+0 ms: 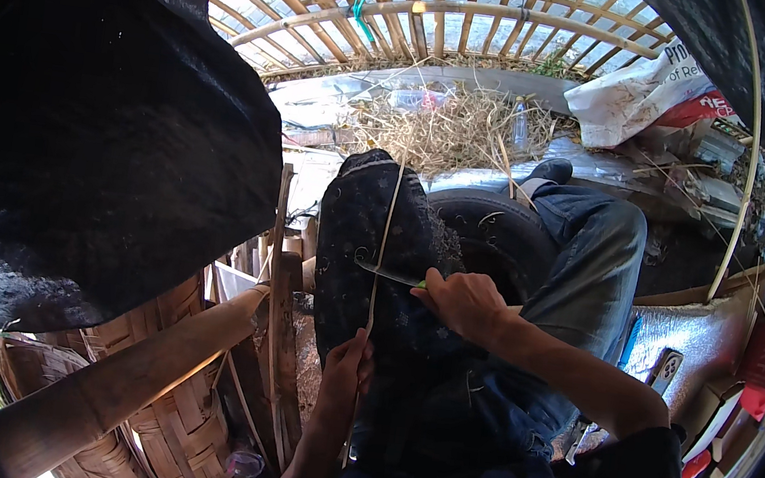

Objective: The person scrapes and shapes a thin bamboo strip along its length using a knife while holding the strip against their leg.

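At frame centre, a thin bamboo strip is pinched in the left hand over a dark knee cloth, while a knife is gripped in the right hand (blade across the strip). A slip could cut fingers or snap the strip.
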### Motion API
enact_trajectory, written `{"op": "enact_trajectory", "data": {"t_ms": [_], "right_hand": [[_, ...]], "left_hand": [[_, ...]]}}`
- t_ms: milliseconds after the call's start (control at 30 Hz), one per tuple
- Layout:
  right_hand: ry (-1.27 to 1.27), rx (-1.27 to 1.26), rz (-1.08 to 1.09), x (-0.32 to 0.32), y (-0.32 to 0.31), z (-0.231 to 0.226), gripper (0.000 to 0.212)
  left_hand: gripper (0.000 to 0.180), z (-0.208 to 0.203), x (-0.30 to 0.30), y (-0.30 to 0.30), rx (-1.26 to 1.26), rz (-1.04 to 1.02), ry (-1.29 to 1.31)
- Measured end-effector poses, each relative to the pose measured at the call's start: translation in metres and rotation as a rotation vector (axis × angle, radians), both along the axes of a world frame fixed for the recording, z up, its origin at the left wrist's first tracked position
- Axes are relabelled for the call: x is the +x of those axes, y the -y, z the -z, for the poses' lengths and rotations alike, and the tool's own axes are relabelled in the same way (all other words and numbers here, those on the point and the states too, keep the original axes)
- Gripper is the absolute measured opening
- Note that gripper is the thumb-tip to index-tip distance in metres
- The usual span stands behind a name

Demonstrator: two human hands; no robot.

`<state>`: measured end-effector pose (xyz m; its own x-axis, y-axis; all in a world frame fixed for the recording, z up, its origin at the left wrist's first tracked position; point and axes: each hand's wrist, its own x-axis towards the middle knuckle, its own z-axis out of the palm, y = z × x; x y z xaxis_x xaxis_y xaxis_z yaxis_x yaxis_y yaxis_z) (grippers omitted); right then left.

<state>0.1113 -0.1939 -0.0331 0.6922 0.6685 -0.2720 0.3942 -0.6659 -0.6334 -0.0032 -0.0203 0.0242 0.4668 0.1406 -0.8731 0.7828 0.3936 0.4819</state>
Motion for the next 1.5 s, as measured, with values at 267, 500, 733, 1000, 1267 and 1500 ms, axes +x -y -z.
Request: {"op": "enact_trajectory", "data": {"t_ms": [267,500,733,1000,1267,1500], "right_hand": [[0.004,-0.074,0.086,-0.012,-0.012,-0.003,0.042],[0.026,-0.059,0.154,-0.013,-0.021,0.007,0.039],[0.013,-0.041,0.308,0.018,-0.028,0.03,0.042],[0.071,-0.025,0.238,0.079,-0.029,0.065,0.048],[-0.333,0.123,0.72,0.114,0.005,0.082,0.053],[-0.757,0.775,0.762,0.064,-0.02,0.033,0.03]], "left_hand": [[0.033,-0.001,0.0,0.001,-0.029,-0.041,-0.02],[0.033,0.001,-0.004,0.001,-0.092,-0.125,0.008],[0.032,-0.024,-0.023,0.007,-0.092,-0.08,-0.057],[0.029,-0.047,-0.051,0.001,-0.191,-0.183,-0.014],[0.03,-0.032,-0.051,-0.003,-0.17,-0.136,0.059],[0.029,-0.026,-0.025,0.008,-0.034,0.236,0.034]]}}
